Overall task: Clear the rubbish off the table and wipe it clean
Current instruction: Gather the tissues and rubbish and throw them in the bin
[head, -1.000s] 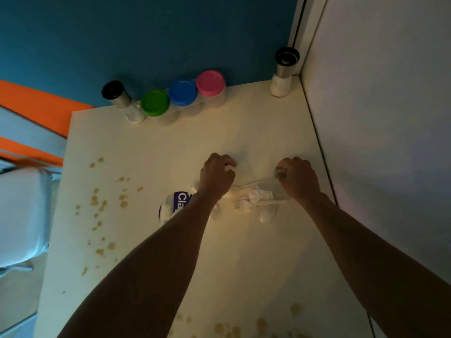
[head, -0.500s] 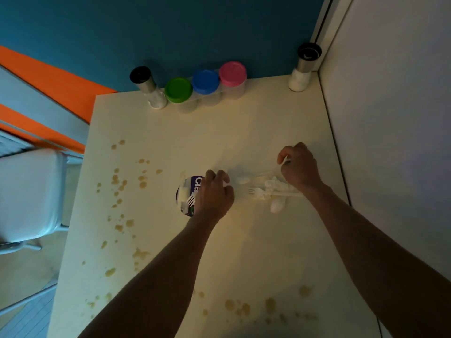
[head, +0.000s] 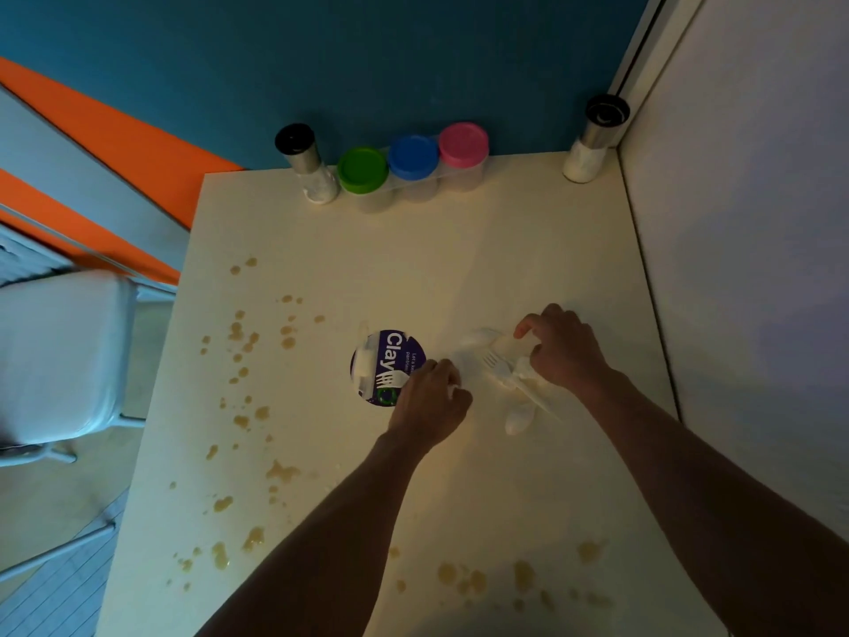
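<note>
A white table (head: pixel 459 259) carries brown spill spots (head: pixel 243 335) on its left side and along the near edge. At the middle lies a round purple lid (head: pixel 383 360) printed "Clay", with a white plastic fork across it. My left hand (head: pixel 432 404) has its fingers curled round something small and white at the lid's right edge. To the right lies a heap of white plastic cutlery (head: pixel 503 372), forks and spoons. My right hand (head: pixel 563 349) grips part of that heap, fingers curled over it.
Along the far edge stand a black-capped shaker (head: pixel 305 163), three tubs with green (head: pixel 363 170), blue (head: pixel 412 157) and pink (head: pixel 463 144) lids, and a second shaker (head: pixel 595 137) in the corner. A white wall (head: pixel 744 268) bounds the right side. A white chair (head: pixel 59 356) stands left.
My left hand has slid back toward me off the purple lid, uncovering its print. My right hand stays on the cutlery heap. The view has shifted slightly.
</note>
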### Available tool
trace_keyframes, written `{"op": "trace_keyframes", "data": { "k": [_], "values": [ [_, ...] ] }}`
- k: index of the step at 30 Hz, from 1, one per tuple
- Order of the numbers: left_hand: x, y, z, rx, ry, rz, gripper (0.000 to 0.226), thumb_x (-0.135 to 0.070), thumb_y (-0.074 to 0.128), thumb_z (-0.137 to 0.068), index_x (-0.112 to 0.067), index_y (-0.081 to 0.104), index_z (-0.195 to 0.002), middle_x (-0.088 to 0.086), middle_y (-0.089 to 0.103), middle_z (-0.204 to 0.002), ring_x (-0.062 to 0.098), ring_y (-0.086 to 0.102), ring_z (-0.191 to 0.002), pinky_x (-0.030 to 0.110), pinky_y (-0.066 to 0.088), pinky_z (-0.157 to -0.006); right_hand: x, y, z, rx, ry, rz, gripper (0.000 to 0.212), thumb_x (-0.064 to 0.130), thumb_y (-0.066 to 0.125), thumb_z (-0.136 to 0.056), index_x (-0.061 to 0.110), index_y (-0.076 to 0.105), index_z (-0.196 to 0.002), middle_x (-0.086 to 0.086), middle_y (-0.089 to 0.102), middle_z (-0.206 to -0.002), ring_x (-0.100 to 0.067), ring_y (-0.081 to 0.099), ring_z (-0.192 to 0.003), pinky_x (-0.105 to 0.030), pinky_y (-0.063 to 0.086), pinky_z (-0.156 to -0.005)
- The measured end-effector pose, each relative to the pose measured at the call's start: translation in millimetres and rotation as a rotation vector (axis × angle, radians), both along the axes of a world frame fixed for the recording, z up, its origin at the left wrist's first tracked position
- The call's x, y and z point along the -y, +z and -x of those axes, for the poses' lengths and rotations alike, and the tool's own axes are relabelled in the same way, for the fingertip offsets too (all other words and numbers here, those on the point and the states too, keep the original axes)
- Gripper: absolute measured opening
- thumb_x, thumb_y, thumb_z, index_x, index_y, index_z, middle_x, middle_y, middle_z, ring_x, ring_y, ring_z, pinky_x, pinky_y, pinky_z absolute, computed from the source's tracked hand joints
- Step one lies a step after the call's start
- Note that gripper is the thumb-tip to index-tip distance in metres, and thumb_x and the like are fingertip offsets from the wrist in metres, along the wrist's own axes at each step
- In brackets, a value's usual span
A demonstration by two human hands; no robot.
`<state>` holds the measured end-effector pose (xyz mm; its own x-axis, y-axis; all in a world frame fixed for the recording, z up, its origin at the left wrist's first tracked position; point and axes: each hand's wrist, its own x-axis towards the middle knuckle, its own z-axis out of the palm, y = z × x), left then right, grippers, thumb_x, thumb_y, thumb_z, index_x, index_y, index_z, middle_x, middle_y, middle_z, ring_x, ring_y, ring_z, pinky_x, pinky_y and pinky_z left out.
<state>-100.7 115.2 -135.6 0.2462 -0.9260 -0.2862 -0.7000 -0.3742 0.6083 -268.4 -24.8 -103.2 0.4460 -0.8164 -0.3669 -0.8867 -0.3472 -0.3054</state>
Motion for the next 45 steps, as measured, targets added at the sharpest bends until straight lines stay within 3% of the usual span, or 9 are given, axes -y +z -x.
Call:
{"op": "trace_keyframes", "data": {
  "k": [5, 9, 14, 20, 25, 29, 34, 38, 45],
  "values": [
    [3, 7, -5, -0.112, 0.143, 0.124, 0.028, -0.015, 0.051, -0.086, -0.008, 0.045, -0.06, 0.006, 0.049, -0.064, 0.018, 0.047, -0.053, 0.027, 0.035, -0.049, 7, 10, -1, 0.137, -0.032, 0.087, 0.037, -0.006, 0.052, -0.076, 0.024, 0.068, -0.089, 0.001, 0.057, -0.101, -0.024, 0.052, -0.101, -0.031, 0.041, -0.072],
    [9, 18, -11, -0.37, 0.35, 0.081, 0.02, -0.017, 0.048, -0.084, -0.007, 0.055, -0.068, 0.02, 0.058, -0.078, 0.024, 0.061, -0.051, 0.045, 0.053, -0.044, 11, 18, 1, 0.163, -0.146, 0.034, 0.031, 0.001, 0.048, -0.081, 0.028, 0.064, -0.082, 0.005, 0.063, -0.096, -0.024, 0.061, -0.089, -0.03, 0.038, -0.07],
    [19, 32, -14, -0.476, 0.486, 0.067, 0.027, -0.001, 0.049, -0.086, -0.012, 0.065, -0.068, 0.004, 0.061, -0.061, 0.008, 0.051, -0.047, 0.021, 0.04, -0.04, 10, 18, 6, 0.198, -0.224, 0.049, 0.029, 0.009, 0.045, -0.085, 0.026, 0.067, -0.089, 0.007, 0.067, -0.098, -0.024, 0.06, -0.089, -0.031, 0.038, -0.073],
    [32, 28, 3, -0.348, 0.241, 0.049, 0.018, -0.02, 0.053, -0.094, -0.017, 0.066, -0.081, -0.007, 0.066, -0.066, 0.011, 0.061, -0.059, 0.027, 0.049, -0.057, 23, 31, 8, 0.551, -0.343, 0.093, 0.024, 0.007, 0.054, -0.08, 0.026, 0.069, -0.08, 0.014, 0.062, -0.073, 0.002, 0.054, -0.061, -0.018, 0.04, -0.064],
    [48, 25, 27, -0.131, 0.023, -0.047, 0.017, -0.024, 0.058, -0.092, -0.027, 0.066, -0.106, 0.001, 0.073, -0.102, 0.018, 0.068, -0.092, 0.033, 0.054, -0.081, 35, 45, 11, 0.669, -0.349, 0.106, 0.021, 0.008, 0.056, -0.082, 0.02, 0.071, -0.086, 0.012, 0.06, -0.066, -0.005, 0.05, -0.05, -0.013, 0.035, -0.05],
    [56, 21, 44, -0.016, -0.138, -0.087, 0.03, -0.026, 0.059, -0.092, -0.029, 0.063, -0.122, 0.001, 0.067, -0.12, 0.024, 0.065, -0.105, 0.041, 0.053, -0.09, 42, 40, 22, 0.584, -0.319, 0.12, 0.016, 0.021, 0.058, -0.082, 0.027, 0.071, -0.09, 0.007, 0.065, -0.076, -0.004, 0.053, -0.056, -0.024, 0.043, -0.06],
    [67, 16, 60, 0.143, -0.312, -0.188, 0.049, -0.039, 0.056, -0.097, -0.029, 0.045, -0.144, 0.007, 0.057, -0.133, 0.031, 0.059, -0.117, 0.044, 0.048, -0.096, 25, 14, 44, 0.261, -0.181, -0.047, 0.025, 0.017, 0.06, -0.082, 0.034, 0.071, -0.099, 0.008, 0.067, -0.099, -0.016, 0.064, -0.093, -0.033, 0.051, -0.085],
    [74, 15, 71, 0.242, -0.315, -0.144, 0.039, -0.039, 0.056, -0.096, -0.026, 0.058, -0.132, 0.005, 0.061, -0.123, 0.03, 0.063, -0.11, 0.04, 0.049, -0.087, 0, -5, 61, 0.158, -0.124, -0.088, 0.034, 0.013, 0.06, -0.084, 0.03, 0.068, -0.112, 0.005, 0.062, -0.118, -0.019, 0.063, -0.104, -0.032, 0.05, -0.088],
    [83, 17, 75, -0.12, 0.031, -0.054, 0.022, -0.031, 0.059, -0.096, -0.014, 0.065, -0.11, 0.006, 0.055, -0.11, 0.024, 0.058, -0.097, 0.036, 0.05, -0.084, -22, -21, 76, 0.086, -0.057, -0.035, 0.038, 0.016, 0.061, -0.086, 0.028, 0.062, -0.122, 0.006, 0.052, -0.127, -0.029, 0.066, -0.098, -0.038, 0.053, -0.083]
  ]
}}
